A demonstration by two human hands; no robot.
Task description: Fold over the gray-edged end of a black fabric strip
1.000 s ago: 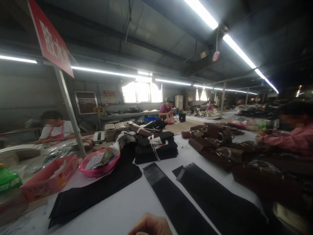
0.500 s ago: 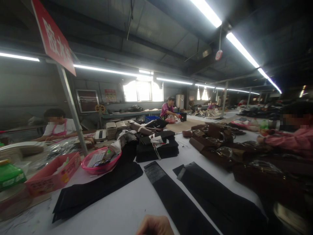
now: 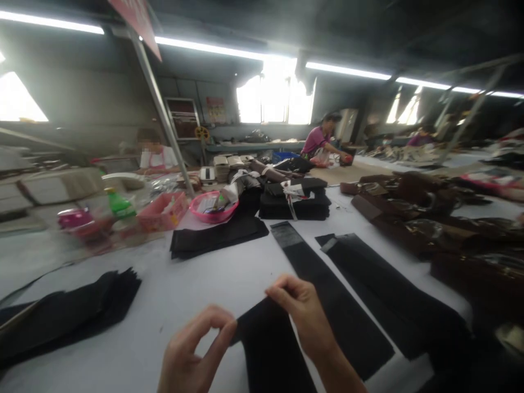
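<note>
My left hand [image 3: 192,349] pinches the near left corner of a black fabric piece [image 3: 270,349] that lies on the white table [image 3: 204,284]. My right hand [image 3: 301,305] pinches the same piece at its far right corner. A long black fabric strip [image 3: 327,295] runs away from my right hand toward the far side. Another black strip [image 3: 385,295] lies to its right.
A black fabric pile [image 3: 65,314] lies at the left, another flat stack [image 3: 216,237] farther off. A pink basket [image 3: 213,206], a pink box [image 3: 161,213] and a green bottle [image 3: 118,203] stand beyond. Brown leather goods [image 3: 426,218] crowd the right. Several people work at far tables.
The view has tipped down toward the table. Both my hands have come into sight and now hold a black fabric piece; before, only the top of one hand showed at the bottom edge.
</note>
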